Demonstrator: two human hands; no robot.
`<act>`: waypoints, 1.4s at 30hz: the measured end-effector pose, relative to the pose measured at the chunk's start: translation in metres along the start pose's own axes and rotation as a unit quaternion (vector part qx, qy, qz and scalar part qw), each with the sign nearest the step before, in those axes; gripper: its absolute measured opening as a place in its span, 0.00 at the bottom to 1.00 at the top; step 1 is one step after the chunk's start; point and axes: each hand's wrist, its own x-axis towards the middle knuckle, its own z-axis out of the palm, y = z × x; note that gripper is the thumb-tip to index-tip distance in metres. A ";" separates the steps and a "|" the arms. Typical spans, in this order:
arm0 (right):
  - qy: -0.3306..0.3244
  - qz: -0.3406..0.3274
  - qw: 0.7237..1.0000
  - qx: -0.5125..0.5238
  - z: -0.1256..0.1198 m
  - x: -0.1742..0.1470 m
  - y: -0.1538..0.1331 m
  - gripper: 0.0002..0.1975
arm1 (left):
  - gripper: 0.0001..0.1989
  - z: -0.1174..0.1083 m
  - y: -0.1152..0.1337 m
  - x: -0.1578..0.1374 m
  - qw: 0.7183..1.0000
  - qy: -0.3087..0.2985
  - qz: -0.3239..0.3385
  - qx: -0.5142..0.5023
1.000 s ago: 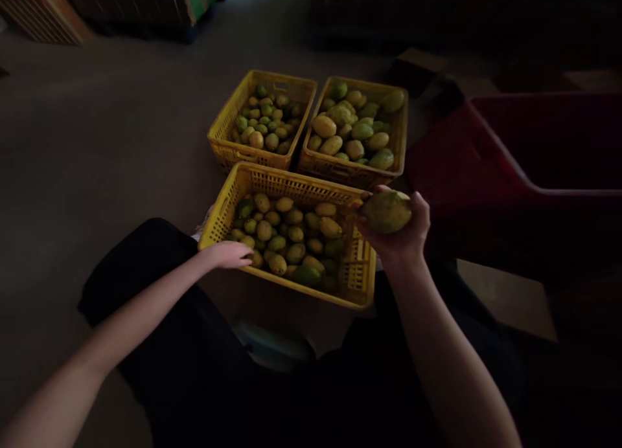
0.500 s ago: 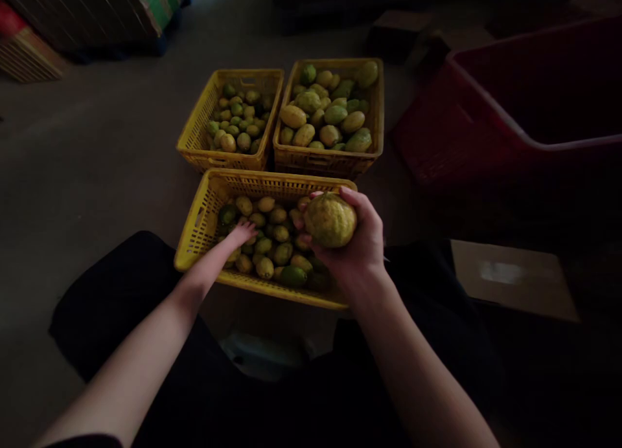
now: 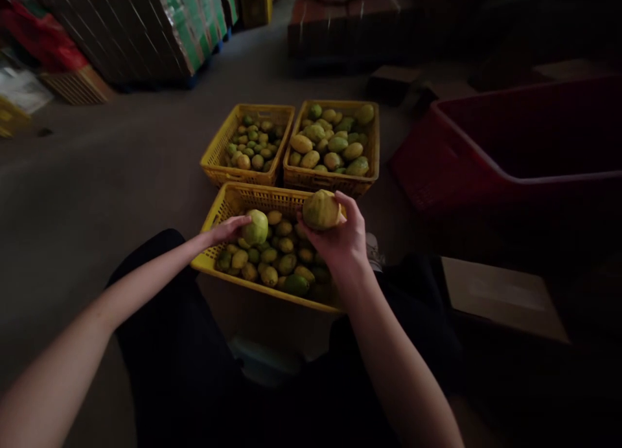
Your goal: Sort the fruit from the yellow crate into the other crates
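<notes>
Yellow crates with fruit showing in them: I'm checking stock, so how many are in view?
3: the near crate, the left crate behind it, and the right crate beside that one. Others may be hidden in the dark.

Both forearms (image 3: 391,351) are bare as far up as I can see, and the hands (image 3: 346,237) are bare too. The legs wear long, loose trousers (image 3: 168,318), black or nearly so, their folds lost in this dimness. A pale shoe (image 3: 374,251), mostly hidden, peeks out by the right leg.
</notes>
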 end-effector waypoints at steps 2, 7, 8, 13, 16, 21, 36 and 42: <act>-0.021 0.004 1.000 -0.007 0.005 0.001 0.003 0.07 | 0.21 0.012 0.024 -0.023 0.996 -0.026 0.006 -0.087; -0.069 0.071 0.992 -0.079 0.018 0.005 0.016 0.08 | 0.25 0.037 0.054 -0.054 0.960 -0.042 0.053 -0.272; -0.079 0.068 0.991 -0.087 0.019 0.006 0.020 0.08 | 0.24 0.039 0.055 -0.054 0.951 -0.035 0.059 -0.300; -0.075 0.038 0.990 -0.115 0.022 0.016 0.040 0.04 | 0.20 0.044 0.054 -0.045 0.916 -0.019 0.057 -0.397; -0.044 0.051 0.989 -0.133 0.026 0.023 0.050 0.06 | 0.19 0.046 0.052 -0.040 0.910 0.028 0.020 -0.413; 0.047 0.122 0.984 -0.125 0.032 0.034 0.066 0.08 | 0.21 0.049 0.040 -0.030 0.894 0.099 -0.013 -0.436; 0.055 0.179 0.978 -0.090 0.038 0.043 0.072 0.13 | 0.22 0.055 0.044 -0.031 0.818 0.102 0.001 -0.566; -0.030 0.099 0.993 -0.064 0.031 0.045 0.066 0.07 | 0.18 0.052 0.050 -0.032 0.828 0.135 0.060 -0.541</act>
